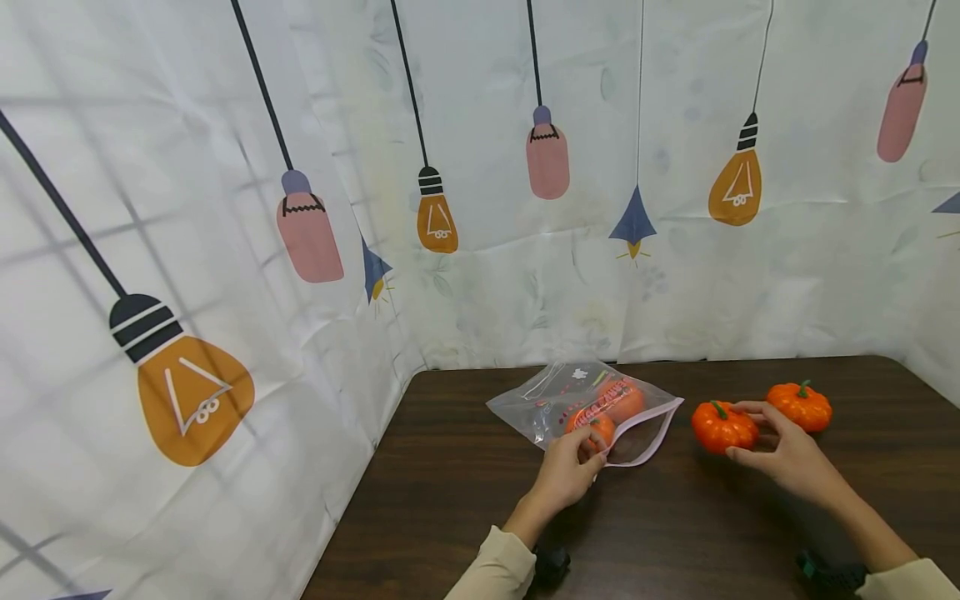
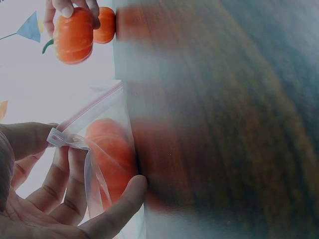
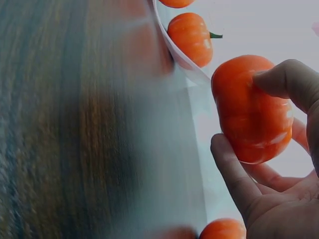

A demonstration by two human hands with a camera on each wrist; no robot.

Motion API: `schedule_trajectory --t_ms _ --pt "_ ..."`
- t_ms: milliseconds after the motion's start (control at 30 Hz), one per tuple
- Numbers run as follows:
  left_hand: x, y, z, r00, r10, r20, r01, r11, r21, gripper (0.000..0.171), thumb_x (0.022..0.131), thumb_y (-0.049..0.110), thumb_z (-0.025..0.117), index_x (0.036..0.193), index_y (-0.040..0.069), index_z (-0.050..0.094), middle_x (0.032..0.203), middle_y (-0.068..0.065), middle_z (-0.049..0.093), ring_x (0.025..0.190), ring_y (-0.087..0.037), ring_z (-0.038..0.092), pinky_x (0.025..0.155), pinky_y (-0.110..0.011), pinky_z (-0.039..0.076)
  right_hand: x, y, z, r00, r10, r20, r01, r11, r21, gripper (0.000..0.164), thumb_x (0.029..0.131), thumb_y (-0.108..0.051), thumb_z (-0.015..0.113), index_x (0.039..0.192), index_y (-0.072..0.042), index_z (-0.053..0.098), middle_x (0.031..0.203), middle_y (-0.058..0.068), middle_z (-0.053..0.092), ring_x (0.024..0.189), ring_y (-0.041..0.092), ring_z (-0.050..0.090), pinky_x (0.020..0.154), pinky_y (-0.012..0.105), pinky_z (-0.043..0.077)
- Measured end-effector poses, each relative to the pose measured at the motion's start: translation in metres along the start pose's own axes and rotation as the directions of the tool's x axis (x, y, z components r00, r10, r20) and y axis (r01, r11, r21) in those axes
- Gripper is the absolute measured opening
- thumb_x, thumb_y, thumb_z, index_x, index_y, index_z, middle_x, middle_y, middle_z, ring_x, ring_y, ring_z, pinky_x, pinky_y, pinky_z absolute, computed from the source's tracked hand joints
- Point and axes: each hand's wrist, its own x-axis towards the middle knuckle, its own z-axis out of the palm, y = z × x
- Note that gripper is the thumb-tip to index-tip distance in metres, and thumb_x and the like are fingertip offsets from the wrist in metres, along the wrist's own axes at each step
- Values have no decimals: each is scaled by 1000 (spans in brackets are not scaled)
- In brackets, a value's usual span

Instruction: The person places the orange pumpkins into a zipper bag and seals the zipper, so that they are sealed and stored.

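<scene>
A clear zip bag (image 1: pixel 542 410) with a pale pink edge lies on the table, its mouth gaping toward the right. Inside it are two small orange pumpkins (image 1: pixel 624 400). My left hand (image 1: pixel 564 473) pinches the near corner of the bag's mouth at the zip, as the left wrist view shows. To the right of the bag, my right hand (image 1: pixel 791 460) grips another orange pumpkin (image 1: pixel 722 427) with a green stem, thumb on one side and fingers on the other. In the right wrist view this pumpkin (image 3: pixel 249 114) appears held above the table.
One more orange pumpkin (image 1: pixel 801 407) sits on the dark wooden table (image 1: pixel 420 492), just behind the right hand. A white curtain (image 1: pixel 480 308) printed with lamps hangs along the table's back and left edges.
</scene>
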Motion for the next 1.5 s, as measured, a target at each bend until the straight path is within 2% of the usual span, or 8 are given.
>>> schedule_trajectory --t_ms 267,600,1000,1200,1500 --pt "0 0 1 1000 0 6 0 1000 -5 9 92 6 72 88 12 66 67 -1 60 51 0 48 48 -14 40 -3 -6 5 999 -4 41 3 1000 10 67 89 -23 81 142 -3 46 133 37 54 114 54 62 74 19 52" --pt "1 0 1 1000 -3 4 3 1000 -1 9 91 6 72 89 12 66 67 0 59 52 1 47 49 -14 39 -1 -14 19 992 -90 85 81 992 95 64 86 -18 82 139 -4 48 134 36 53 111 56 62 73 24 57" --pt "0 1 0 1000 16 -5 -16 1000 4 9 91 6 72 89 11 66 68 0 59 55 2 45 52 -14 38 3 -23 35 984 -143 102 130 985 117 65 85 -15 84 139 -4 50 134 31 55 107 47 67 75 30 60" --pt "-1 2 -1 1000 1 0 -1 1000 0 9 92 7 72 89 12 66 69 0 59 54 2 46 51 -14 39 6 -27 43 979 -174 111 159 979 128 63 85 -16 84 138 -5 51 137 31 54 107 44 68 75 31 60" --pt "-1 1 0 1000 -10 -1 10 1000 -22 9 92 6 72 90 12 65 66 0 58 50 5 46 48 -15 41 12 -34 57 983 -139 124 123 984 130 65 84 -20 84 139 -7 52 140 29 53 108 39 68 76 30 59"
